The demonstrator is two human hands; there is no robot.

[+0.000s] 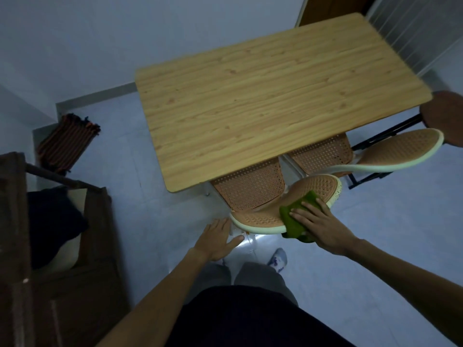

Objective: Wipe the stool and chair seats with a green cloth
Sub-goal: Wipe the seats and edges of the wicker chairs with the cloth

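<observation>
Low at centre frame, the right hand (323,227) is pressing the green cloth (295,216) flat-fingered over the near chair's (255,219) cream rim; the left hand (218,240) is hovering open beside it, over bare floor (150,209).

**Both arms reach forward, palms down**

The left hand (217,240) sits at lower centre of the frame, fingers spread and flat, holding nothing. The right hand (319,225), just right of centre, lies palm down with fingers splayed, pressing flat on a green cloth (297,222). Both forearms are bare, running in from the bottom edge.
</observation>
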